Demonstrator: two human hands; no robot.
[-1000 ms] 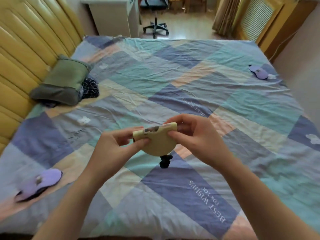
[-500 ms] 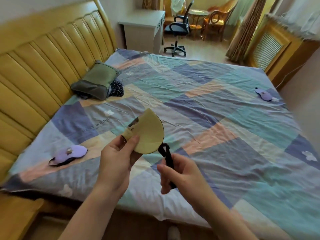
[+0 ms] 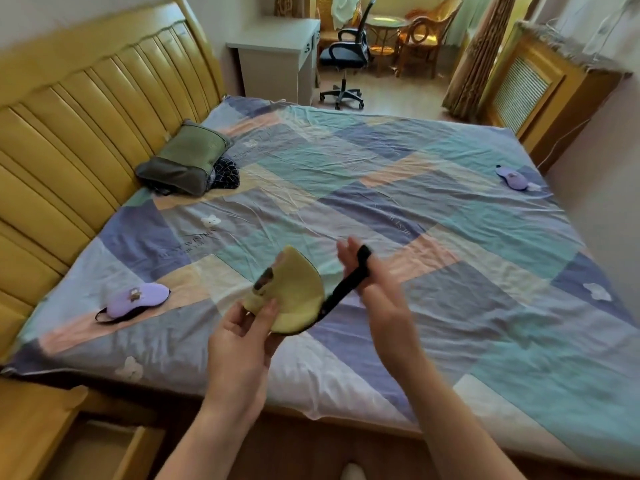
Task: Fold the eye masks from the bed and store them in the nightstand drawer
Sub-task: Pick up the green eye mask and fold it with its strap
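Observation:
A yellow eye mask [image 3: 294, 299], folded in half, is pinched at its lower left edge by my left hand [image 3: 242, 344] above the near side of the bed [image 3: 398, 209]. Its black strap [image 3: 349, 278] runs up and right, looped over the fingers of my right hand [image 3: 377, 289]. A purple eye mask [image 3: 135, 297] lies flat near the bed's left edge. Another purple eye mask [image 3: 512, 178] lies at the far right edge. The open nightstand drawer [image 3: 104, 452] shows at the bottom left.
A green pillow [image 3: 183, 161] over dark checked cloth lies by the yellow headboard [image 3: 69, 140]. Beyond the bed stand a white desk [image 3: 277, 53], a black office chair [image 3: 346, 60] and wooden chairs. A radiator cover [image 3: 533, 84] lines the right wall.
The view has pulled back and turned left, bringing the drawer into sight. My right hand left the mask's body, took the black strap and drew it up and to the right.

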